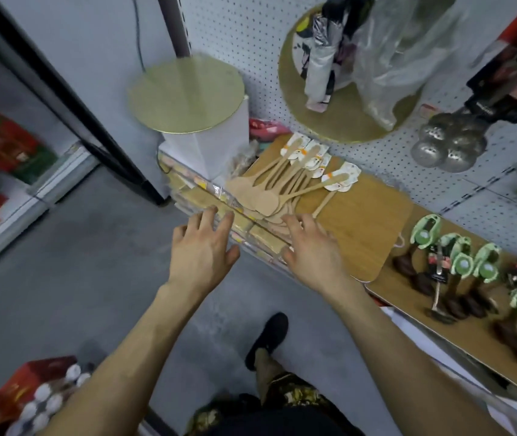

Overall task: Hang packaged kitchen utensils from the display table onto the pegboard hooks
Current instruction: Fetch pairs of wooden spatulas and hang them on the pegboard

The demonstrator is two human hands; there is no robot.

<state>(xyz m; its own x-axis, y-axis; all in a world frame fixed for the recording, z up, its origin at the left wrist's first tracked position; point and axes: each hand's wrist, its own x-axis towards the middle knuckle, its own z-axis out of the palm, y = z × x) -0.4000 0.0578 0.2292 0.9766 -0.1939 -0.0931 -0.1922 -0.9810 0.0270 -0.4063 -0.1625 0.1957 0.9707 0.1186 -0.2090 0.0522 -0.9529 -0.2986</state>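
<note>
Wooden spoons (269, 190) fanned on table (370, 221), hands splayed, gripping nothing, left hand (202, 247) hovering, right hand (310, 247) touching the spoons

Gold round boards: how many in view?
2 gold boards: one lies atop the white stand; the other is against the pegboard, partly behind packages. More could be hidden.

A pile of wooden spatulas (282, 180) lies on the left part of the display table (361, 212). The pegboard (238, 42) stands along the table's far side. A row of carded utensils (458, 278) lies on the table right of the pile, well apart from it. Flat packets (206, 199) sit at the table's left edge, just beside the pile. The left hand (200, 250) is over the packets, and the right hand (310, 250) is at the pile's near end. 1 round board (184, 92) sits on a stand far left of the pile.
</note>
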